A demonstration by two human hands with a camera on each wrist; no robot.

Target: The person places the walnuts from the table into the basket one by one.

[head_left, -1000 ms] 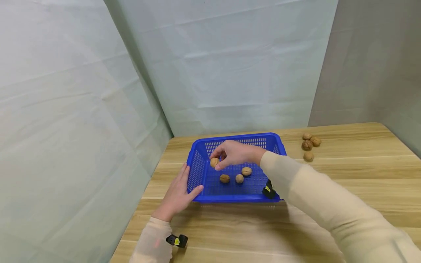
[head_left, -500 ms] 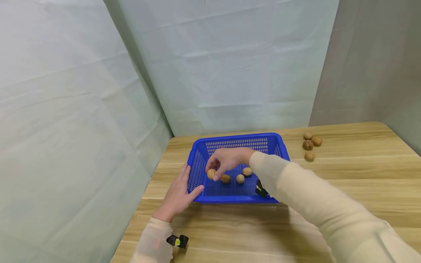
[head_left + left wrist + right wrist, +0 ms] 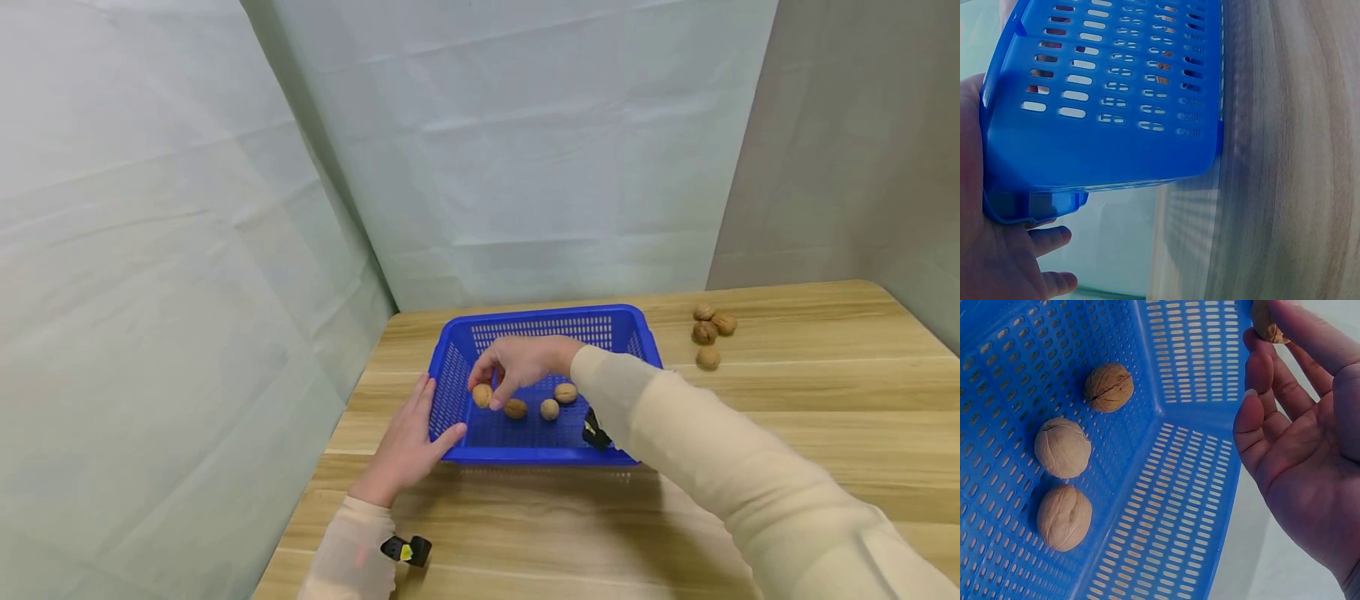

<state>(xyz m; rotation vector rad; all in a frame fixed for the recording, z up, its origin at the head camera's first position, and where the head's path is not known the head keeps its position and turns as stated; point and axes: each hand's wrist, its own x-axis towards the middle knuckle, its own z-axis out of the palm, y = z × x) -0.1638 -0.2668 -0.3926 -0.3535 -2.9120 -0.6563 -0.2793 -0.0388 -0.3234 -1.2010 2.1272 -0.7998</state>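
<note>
A blue plastic basket (image 3: 543,456) with slotted walls stands on the table. Over its left part my right hand (image 3: 517,364) pinches a walnut (image 3: 482,396) between thumb and fingers; the right wrist view shows the same walnut (image 3: 1266,325) cut off at the top. On the basket floor lie three more: a darker walnut (image 3: 515,409), a pale walnut (image 3: 550,409) and another walnut (image 3: 566,392). My left hand (image 3: 408,435) rests at the basket's front left corner, fingers straight along the left side, thumb on the front rim. In the left wrist view the blue wall (image 3: 1097,150) hides part of the scene.
Several walnuts (image 3: 705,332) lie on the wooden table (image 3: 810,400) to the right of the basket. Pale cloth (image 3: 555,167) hangs behind the table and along its left side. A black wrist device (image 3: 407,550) is worn on each sleeve.
My right hand has moved left and down inside the basket, with the walnut still pinched, and has hardly moved over the last half second. The left hand stays at the corner.
</note>
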